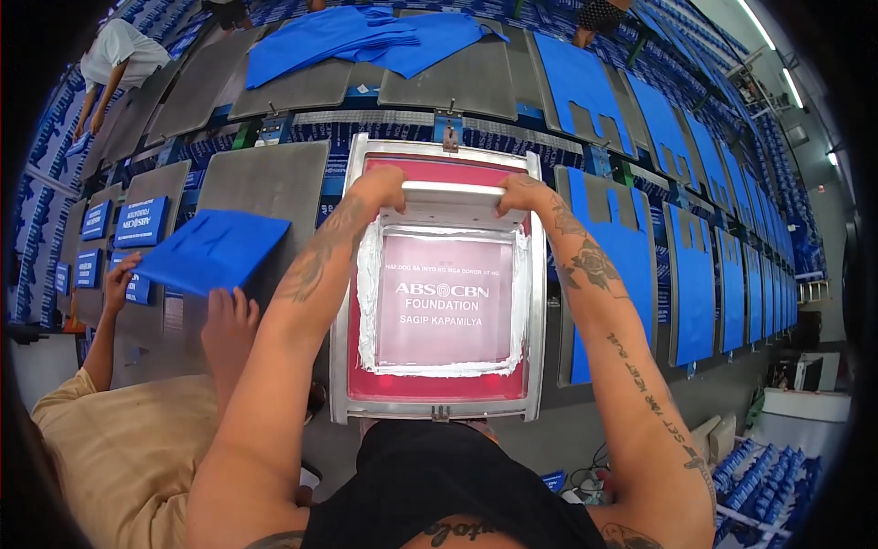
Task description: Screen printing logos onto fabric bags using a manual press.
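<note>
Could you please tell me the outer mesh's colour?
The outer mesh is pinkish red; the head view shows it.

screen frame (340,366): silver | mesh (439,389): crimson | window (402,346) inside frame: pale pink, white lettering (442,306) | squeegee (453,194) inside frame: silvery white | cloths (695,274) right of frame: plain blue | board (261,183) left of frame: grey | top (439,476) below frame: black

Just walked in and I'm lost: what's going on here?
The person's left hand and right hand hold a squeegee near its two ends, toward the far end of a screen frame. On the left, a co-worker holds a blue cloth. On the right, more cloths lie on grey boards.
</note>
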### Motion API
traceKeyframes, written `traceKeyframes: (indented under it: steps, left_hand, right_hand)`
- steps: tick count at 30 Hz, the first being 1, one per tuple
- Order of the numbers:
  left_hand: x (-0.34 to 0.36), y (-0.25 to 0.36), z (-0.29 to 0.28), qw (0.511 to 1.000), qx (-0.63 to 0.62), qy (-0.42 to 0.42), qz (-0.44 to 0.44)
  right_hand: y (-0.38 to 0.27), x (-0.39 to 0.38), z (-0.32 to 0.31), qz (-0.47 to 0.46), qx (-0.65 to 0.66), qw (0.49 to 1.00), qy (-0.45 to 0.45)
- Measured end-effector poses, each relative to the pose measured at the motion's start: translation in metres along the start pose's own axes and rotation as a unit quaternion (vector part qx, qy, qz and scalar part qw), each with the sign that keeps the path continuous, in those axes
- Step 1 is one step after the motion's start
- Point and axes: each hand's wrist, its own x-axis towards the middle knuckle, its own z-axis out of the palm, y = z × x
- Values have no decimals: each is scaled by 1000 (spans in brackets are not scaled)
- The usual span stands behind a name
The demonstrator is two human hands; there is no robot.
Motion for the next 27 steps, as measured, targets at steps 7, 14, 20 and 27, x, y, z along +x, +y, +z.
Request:
traceKeyframes:
  steps: [7, 14, 20, 27]
  left_hand:
    - [-184, 51, 128, 916, -391, -85, 34]
    - [-304, 169, 313, 723, -625, -174, -239]
    - [-305, 214, 337, 729, -603, 7, -322]
    - [-303, 233, 325, 682, -622, 56, -382]
  right_hand:
    - [-30, -32, 47, -35, 9, 982, 184]
    - [-19, -19, 45, -89, -1, 987, 135]
    - [-26, 2, 23, -161, -72, 982, 73]
    - [-19, 4, 36, -190, 41, 978, 69]
